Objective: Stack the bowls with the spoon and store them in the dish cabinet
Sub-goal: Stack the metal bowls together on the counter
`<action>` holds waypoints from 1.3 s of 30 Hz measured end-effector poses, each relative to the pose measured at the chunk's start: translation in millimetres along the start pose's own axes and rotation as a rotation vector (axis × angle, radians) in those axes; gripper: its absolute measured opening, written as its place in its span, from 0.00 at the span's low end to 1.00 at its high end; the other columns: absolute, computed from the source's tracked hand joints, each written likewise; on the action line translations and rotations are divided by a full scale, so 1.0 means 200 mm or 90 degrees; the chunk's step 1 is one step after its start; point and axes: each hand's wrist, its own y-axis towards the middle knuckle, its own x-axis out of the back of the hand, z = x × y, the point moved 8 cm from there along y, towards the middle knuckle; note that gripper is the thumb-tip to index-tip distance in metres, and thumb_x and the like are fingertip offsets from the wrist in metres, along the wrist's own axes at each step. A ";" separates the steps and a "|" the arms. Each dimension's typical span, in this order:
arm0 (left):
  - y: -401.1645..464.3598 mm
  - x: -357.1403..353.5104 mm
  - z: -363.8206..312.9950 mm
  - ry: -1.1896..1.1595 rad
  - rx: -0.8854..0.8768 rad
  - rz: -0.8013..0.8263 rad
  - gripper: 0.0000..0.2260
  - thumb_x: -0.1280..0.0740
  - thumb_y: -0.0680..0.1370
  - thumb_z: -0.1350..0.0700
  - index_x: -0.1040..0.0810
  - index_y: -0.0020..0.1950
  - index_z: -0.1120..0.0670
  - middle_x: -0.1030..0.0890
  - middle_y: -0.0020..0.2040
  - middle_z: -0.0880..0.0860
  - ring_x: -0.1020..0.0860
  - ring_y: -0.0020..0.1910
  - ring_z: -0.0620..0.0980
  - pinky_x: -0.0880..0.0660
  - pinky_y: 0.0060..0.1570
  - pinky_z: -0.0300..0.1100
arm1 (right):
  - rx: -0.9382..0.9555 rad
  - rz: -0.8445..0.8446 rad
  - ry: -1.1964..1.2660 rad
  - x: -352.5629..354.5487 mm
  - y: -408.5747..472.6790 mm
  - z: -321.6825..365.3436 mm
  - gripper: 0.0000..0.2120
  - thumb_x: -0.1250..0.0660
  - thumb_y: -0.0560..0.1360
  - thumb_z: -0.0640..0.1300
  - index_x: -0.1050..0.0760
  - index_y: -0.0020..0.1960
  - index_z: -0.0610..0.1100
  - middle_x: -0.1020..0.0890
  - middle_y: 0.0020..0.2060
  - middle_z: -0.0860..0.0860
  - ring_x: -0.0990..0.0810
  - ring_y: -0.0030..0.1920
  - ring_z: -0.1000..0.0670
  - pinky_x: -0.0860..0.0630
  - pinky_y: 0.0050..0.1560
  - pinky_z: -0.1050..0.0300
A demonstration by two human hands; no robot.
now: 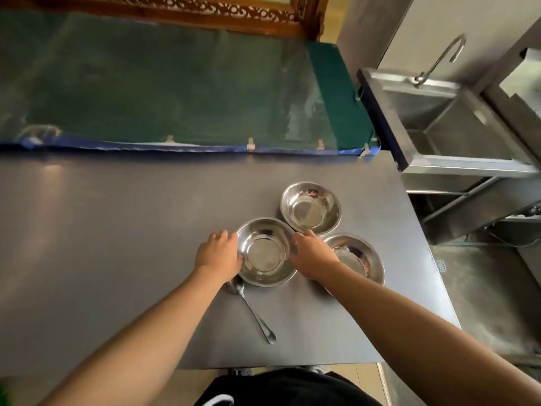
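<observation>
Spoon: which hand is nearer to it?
Left. The left hand grips the left rim of the near bowl, right above the spoon head. The right hand is on the bowl's right rim, farther from the spoon.

The right forearm covers the near left part of the right-hand bowl (358,256); the left hand (218,254) hides the spoon (253,310) bowl's tip; the sink (456,121) runs off the right edge; the bowls' reflections are too blurred to read.

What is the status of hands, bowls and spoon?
Left hand and right hand grip near bowl. Three bowls unstacked. Spoon on table. Nothing blocking.
</observation>
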 end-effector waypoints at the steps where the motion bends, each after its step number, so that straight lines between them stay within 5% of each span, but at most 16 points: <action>1: 0.00 -0.02 0.00 0.003 0.015 0.027 0.19 0.34 0.78 0.46 0.28 0.64 0.55 0.25 0.62 0.55 0.26 0.62 0.57 0.26 0.51 0.50 | -0.010 0.006 0.009 -0.02 0.01 -0.02 0.15 0.37 0.78 0.44 0.25 0.64 0.42 0.25 0.62 0.42 0.20 0.58 0.37 0.22 0.58 0.44; 12: 0.00 -0.18 0.05 -0.286 0.163 0.024 0.23 0.31 0.76 0.51 0.31 0.69 0.53 0.23 0.61 0.56 0.23 0.59 0.59 0.24 0.53 0.50 | -0.056 0.103 0.135 -0.21 0.09 -0.13 0.23 0.34 0.75 0.43 0.27 0.70 0.48 0.28 0.64 0.44 0.20 0.57 0.41 0.25 0.57 0.55; 19: -0.09 -0.17 0.18 -0.369 0.278 -0.026 0.26 0.29 0.74 0.47 0.30 0.69 0.53 0.22 0.60 0.56 0.21 0.57 0.59 0.26 0.50 0.47 | 0.033 0.115 0.152 -0.18 0.16 -0.02 0.19 0.32 0.76 0.43 0.23 0.66 0.48 0.27 0.63 0.45 0.22 0.48 0.47 0.27 0.52 0.60; 23: -0.11 -0.08 0.26 -0.395 0.306 -0.081 0.20 0.28 0.73 0.47 0.24 0.62 0.53 0.19 0.55 0.54 0.20 0.53 0.57 0.24 0.49 0.48 | 0.089 0.102 0.170 -0.09 0.19 0.09 0.18 0.31 0.75 0.44 0.23 0.65 0.49 0.27 0.64 0.46 0.20 0.52 0.46 0.27 0.52 0.61; 27: -0.05 0.05 0.26 -0.396 0.304 -0.119 0.19 0.29 0.73 0.46 0.23 0.60 0.52 0.18 0.54 0.53 0.20 0.52 0.56 0.23 0.50 0.50 | 0.129 0.058 0.184 0.08 0.24 0.12 0.18 0.29 0.75 0.46 0.22 0.65 0.49 0.26 0.64 0.46 0.20 0.55 0.46 0.29 0.53 0.62; 32: 0.16 0.19 0.09 -0.420 0.250 -0.133 0.18 0.29 0.72 0.45 0.23 0.59 0.50 0.18 0.52 0.50 0.20 0.49 0.54 0.22 0.48 0.48 | 0.106 -0.005 0.198 0.30 0.34 -0.02 0.17 0.29 0.74 0.48 0.21 0.62 0.51 0.26 0.64 0.47 0.23 0.47 0.49 0.31 0.50 0.62; 36: 0.36 0.22 -0.11 -0.420 0.198 -0.102 0.19 0.30 0.71 0.43 0.24 0.58 0.50 0.19 0.51 0.50 0.20 0.47 0.53 0.22 0.46 0.47 | 0.060 -0.040 0.195 0.41 0.41 -0.22 0.17 0.28 0.75 0.48 0.21 0.63 0.50 0.26 0.63 0.47 0.21 0.57 0.46 0.34 0.53 0.63; 39: 0.49 0.21 -0.24 -0.427 0.178 -0.074 0.21 0.30 0.71 0.43 0.24 0.60 0.51 0.19 0.52 0.52 0.20 0.49 0.55 0.23 0.48 0.47 | 0.031 -0.054 0.195 0.45 0.46 -0.38 0.17 0.28 0.75 0.47 0.22 0.63 0.50 0.25 0.63 0.46 0.23 0.50 0.49 0.31 0.54 0.62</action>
